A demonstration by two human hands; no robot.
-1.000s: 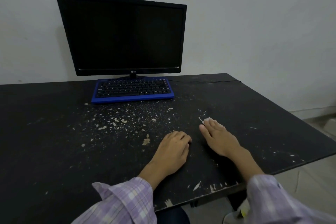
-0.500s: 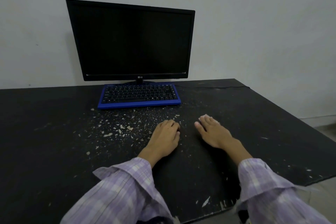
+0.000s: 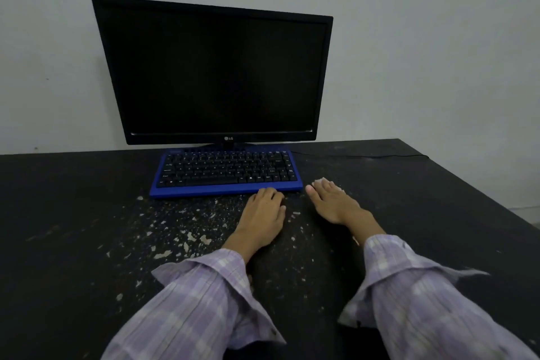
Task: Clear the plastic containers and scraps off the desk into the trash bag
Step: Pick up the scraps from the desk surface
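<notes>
A black desk stands against a pale wall, and its left part is bare apart from faint smears. Toward the middle, pale scraps lie scattered across the dark top in front of a blue keyboard with black keys, which sits at the foot of a dark monitor. Just right of the scraps, the left hand rests palm down on the desk with its fingers curled under, the knuckles close to the keyboard's front edge; whether it holds anything cannot be told. Beside it, the right hand lies flat with fingers straight, and a small white scrap shows at its fingertips. Both arms wear lilac checked sleeves. A thin cable runs along the desk's far right edge.
</notes>
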